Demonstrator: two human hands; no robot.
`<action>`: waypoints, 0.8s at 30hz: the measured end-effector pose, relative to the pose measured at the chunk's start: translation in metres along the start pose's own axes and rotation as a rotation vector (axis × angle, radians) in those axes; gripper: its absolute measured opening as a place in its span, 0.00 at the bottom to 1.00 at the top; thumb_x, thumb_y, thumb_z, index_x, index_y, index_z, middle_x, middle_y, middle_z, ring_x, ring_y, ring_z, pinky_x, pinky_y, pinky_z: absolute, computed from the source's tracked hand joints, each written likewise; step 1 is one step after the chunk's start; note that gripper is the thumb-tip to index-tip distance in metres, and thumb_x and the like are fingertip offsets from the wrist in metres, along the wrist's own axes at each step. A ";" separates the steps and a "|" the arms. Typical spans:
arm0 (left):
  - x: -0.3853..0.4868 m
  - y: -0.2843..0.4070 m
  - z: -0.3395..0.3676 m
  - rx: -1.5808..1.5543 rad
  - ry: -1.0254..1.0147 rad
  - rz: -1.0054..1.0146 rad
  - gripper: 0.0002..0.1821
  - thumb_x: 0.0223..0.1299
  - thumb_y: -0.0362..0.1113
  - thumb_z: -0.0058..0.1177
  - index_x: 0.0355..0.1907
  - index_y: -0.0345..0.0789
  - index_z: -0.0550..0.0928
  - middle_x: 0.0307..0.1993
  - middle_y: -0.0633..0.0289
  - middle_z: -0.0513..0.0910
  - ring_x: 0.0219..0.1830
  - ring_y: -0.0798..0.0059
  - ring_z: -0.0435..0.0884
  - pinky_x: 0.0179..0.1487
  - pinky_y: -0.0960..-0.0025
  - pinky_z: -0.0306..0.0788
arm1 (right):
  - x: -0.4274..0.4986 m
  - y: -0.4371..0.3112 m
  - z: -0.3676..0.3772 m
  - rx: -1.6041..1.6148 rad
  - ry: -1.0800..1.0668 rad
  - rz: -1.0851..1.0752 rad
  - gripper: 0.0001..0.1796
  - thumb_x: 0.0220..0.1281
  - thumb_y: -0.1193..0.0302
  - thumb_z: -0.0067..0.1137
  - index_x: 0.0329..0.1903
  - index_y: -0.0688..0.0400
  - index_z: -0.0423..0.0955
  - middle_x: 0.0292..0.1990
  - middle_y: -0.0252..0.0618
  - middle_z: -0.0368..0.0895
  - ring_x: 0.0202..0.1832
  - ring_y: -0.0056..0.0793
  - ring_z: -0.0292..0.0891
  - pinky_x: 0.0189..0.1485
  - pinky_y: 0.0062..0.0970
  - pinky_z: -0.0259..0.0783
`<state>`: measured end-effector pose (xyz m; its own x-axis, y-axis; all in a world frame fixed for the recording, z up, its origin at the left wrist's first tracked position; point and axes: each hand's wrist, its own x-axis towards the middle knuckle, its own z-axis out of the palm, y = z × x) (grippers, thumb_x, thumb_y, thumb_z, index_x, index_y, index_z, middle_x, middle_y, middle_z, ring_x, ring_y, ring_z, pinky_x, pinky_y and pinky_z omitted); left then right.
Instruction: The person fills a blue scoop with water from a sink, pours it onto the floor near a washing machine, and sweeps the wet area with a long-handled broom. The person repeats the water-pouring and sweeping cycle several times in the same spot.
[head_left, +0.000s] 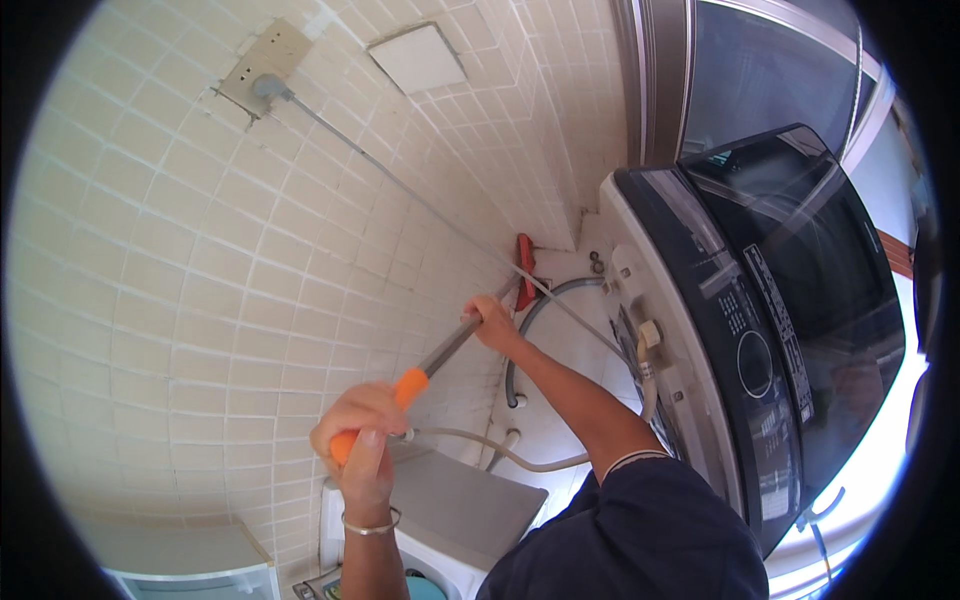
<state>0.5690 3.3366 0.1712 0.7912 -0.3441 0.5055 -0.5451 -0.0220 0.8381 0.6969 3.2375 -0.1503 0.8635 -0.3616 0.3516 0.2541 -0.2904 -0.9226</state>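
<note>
A long-handled floor-cleaning tool has a grey metal pole (450, 351) and an orange grip (410, 388). My left hand (361, 427), with a bangle at the wrist, is wrapped around the orange grip at the upper end. Farther down, my right hand (491, 324) grasps the metal pole. The tool's narrow red head (526, 259) is down at the floor by the foot of the tiled wall, between the wall and the washing machine (720, 315). Whether the head is a brush or a mop cannot be made out.
A grey power cord (420, 199) slants from the wall socket (262, 64) across the tool near its head. On the white floor (562, 352) lies a grey drain hose (517, 330). A beige water hose (517, 459) crosses low, above a grey-topped surface (465, 499). A cabinet (172, 551) stands lower left.
</note>
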 end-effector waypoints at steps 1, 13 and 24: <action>-0.009 0.001 -0.007 -0.004 0.004 0.004 0.12 0.60 0.42 0.50 0.25 0.38 0.70 0.20 0.64 0.69 0.22 0.75 0.65 0.36 0.65 0.58 | -0.003 0.000 0.002 -0.065 -0.073 0.037 0.08 0.49 0.76 0.62 0.33 0.57 0.72 0.29 0.41 0.76 0.39 0.43 0.73 0.42 0.38 0.67; -0.122 0.145 -0.088 -0.224 0.749 0.061 0.24 0.61 0.57 0.50 0.18 0.45 0.64 0.20 0.71 0.63 0.27 0.74 0.62 0.47 0.60 0.60 | -0.035 -0.154 -0.019 0.172 -0.839 -0.198 0.12 0.40 0.80 0.61 0.32 0.52 0.74 0.27 0.38 0.77 0.35 0.43 0.74 0.47 0.38 0.64; -0.174 0.000 -0.050 0.170 0.199 -0.733 0.15 0.65 0.39 0.45 0.25 0.31 0.75 0.50 0.46 0.78 0.55 0.57 0.75 0.63 0.58 0.63 | -0.102 0.030 -0.011 -0.325 -0.496 -0.040 0.16 0.43 0.83 0.56 0.37 0.52 0.75 0.36 0.36 0.78 0.46 0.39 0.71 0.49 0.38 0.61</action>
<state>0.4451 3.4435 0.0934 0.9921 -0.0120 -0.1245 0.1137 -0.3281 0.9378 0.6116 3.2563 -0.2119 0.9764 0.0900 0.1964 0.2117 -0.5801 -0.7865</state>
